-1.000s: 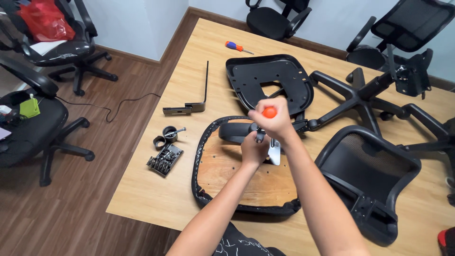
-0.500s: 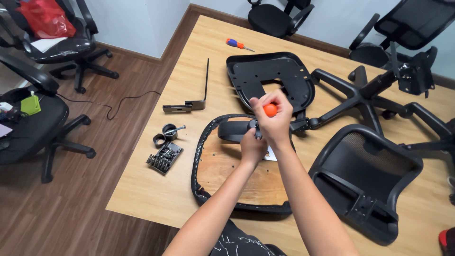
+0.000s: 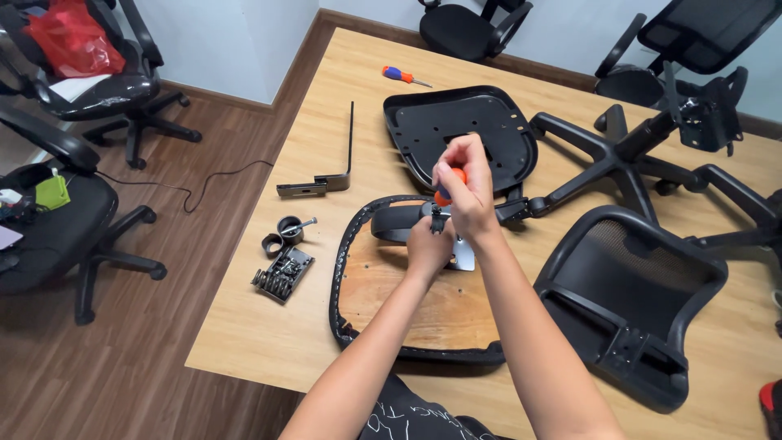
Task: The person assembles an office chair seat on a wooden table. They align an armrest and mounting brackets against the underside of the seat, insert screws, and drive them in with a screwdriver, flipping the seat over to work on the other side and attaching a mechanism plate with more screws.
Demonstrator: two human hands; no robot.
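- Right hand (image 3: 466, 181) clenched around an orange-handled screwdriver (image 3: 444, 194), held upright, tip pointing down at a metal bracket (image 3: 461, 253) on the upturned seat base (image 3: 423, 305).
- Left hand (image 3: 429, 244) just below and left of the right, fingers closed on something small at the screwdriver's tip; exactly what, cannot tell.
- Seat base lying underside up, bare wood showing, near the front edge of the worktop (image 3: 269, 342), directly under both hands.
- Black plastic seat pan (image 3: 456, 122) just behind the hands, touching or nearly touching the seat base's far rim.
- Mesh chair back (image 3: 627, 301) lying to the right, close beside the right forearm.
- Five-star chair base (image 3: 627, 163) farther right and back, its legs spread across that part of the worktop.
- To the left: an L-shaped metal bar (image 3: 342, 163), a black ring with a bolt (image 3: 287, 231) and a small mechanism (image 3: 283, 273), all well apart from the hands.
- Second screwdriver (image 3: 403, 77) lying near the far edge.
- Bare wood open between the seat base and the left edge; left edge dropping to wooden floor (image 3: 163, 367).
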